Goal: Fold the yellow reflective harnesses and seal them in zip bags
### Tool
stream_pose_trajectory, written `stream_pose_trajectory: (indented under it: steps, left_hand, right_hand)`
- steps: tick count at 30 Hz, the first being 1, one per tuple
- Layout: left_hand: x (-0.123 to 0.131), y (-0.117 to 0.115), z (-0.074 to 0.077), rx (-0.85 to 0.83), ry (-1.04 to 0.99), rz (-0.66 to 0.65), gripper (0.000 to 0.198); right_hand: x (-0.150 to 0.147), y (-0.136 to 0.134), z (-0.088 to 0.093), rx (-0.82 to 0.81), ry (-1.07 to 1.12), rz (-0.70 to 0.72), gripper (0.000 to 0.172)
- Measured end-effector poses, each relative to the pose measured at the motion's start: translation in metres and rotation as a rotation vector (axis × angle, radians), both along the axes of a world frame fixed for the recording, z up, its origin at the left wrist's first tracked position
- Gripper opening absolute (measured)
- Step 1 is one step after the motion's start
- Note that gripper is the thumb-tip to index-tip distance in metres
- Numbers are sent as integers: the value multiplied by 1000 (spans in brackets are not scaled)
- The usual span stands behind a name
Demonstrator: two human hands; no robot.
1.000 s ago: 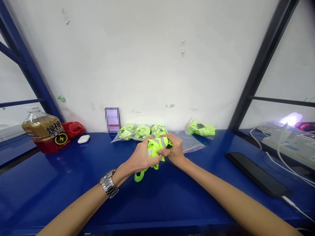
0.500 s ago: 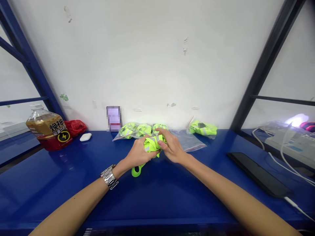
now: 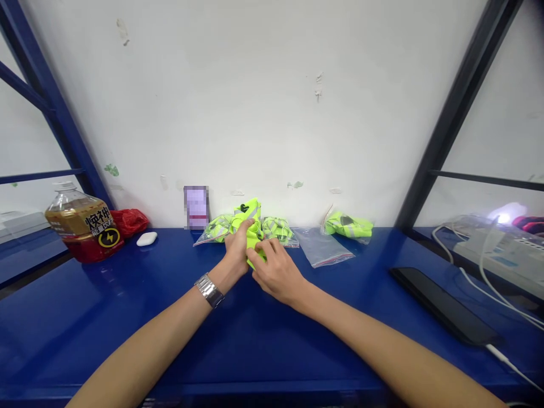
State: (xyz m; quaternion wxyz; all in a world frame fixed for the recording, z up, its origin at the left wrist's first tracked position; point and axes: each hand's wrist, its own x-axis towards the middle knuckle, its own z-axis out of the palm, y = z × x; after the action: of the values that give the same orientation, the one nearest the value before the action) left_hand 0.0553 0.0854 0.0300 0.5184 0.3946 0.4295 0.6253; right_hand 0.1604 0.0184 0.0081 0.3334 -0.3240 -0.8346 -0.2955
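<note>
Your left hand [image 3: 236, 249] and right hand [image 3: 276, 273] both pinch the neon-yellow reflective strap [image 3: 250, 218], fingers closed on its folds. Since a second ago you have carried it back over the blue shelf [image 3: 297, 340] towards the wall, just beside the bagged straps [image 3: 278, 229]. The loop that dangled no longer hangs, so the folding looks nearly done.
</note>
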Motion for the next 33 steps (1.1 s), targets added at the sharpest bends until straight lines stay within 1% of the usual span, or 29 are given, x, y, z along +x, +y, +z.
stream_pose_trajectory:
  steps: [2, 3, 4, 7, 12, 15, 19, 21, 22, 24, 25, 26, 28, 31, 33]
  left_hand:
    - [-1, -3, -4, -43, -13, 29, 34]
    - [-1, -6, -6, -52, -17, 39, 33]
    - [-2, -9, -9, -47, -18, 40, 32]
    - [0, -20, -17, 3, -12, 11, 32]
    - [13, -41, -27, 81, 25, -75, 32]
    - [21, -51, -29, 106, 38, -122, 27]
    - [26, -59, -27, 129, 53, -173, 23]
    - [25, -63, -26, 141, 71, -212, 22]
    - [25, -65, -25, 146, 84, -235, 20]
    - [24, -68, -24, 148, 118, -282, 16]
    - [23, -70, -24, 147, 132, -303, 15]
    - [23, -71, -24, 144, 147, -320, 13]
    - [22, -73, -23, 146, 173, -337, 11]
    - [22, -72, -23, 188, 208, -346, 11]
    - [21, -70, -25, 234, 221, -345, 14]
  right_hand:
    - [6, 6, 2, -12, 24, 54, 17]
    - [10, 10, 3, -19, 65, 70, 15]
    - [14, 13, 3, -21, 126, 70, 16]
    - [25, 23, 2, 11, 284, 11, 22]
    - [39, 36, 3, 77, 366, -76, 24]
    - [45, 40, 7, 105, 429, -114, 24]
    - [48, 38, 11, 143, 506, -133, 22]
    - [49, 35, 12, 150, 580, -82, 20]
    - [50, 34, 12, 125, 604, -16, 21]
    - [53, 32, 10, 16, 607, 154, 31]
    - [55, 32, 9, -49, 587, 223, 35]
    - [57, 32, 8, -87, 572, 260, 36]
    - [60, 34, 5, -71, 570, 254, 34]
    - [61, 37, 2, 35, 570, 209, 30]
    - [61, 39, 2, 71, 564, 192, 28]
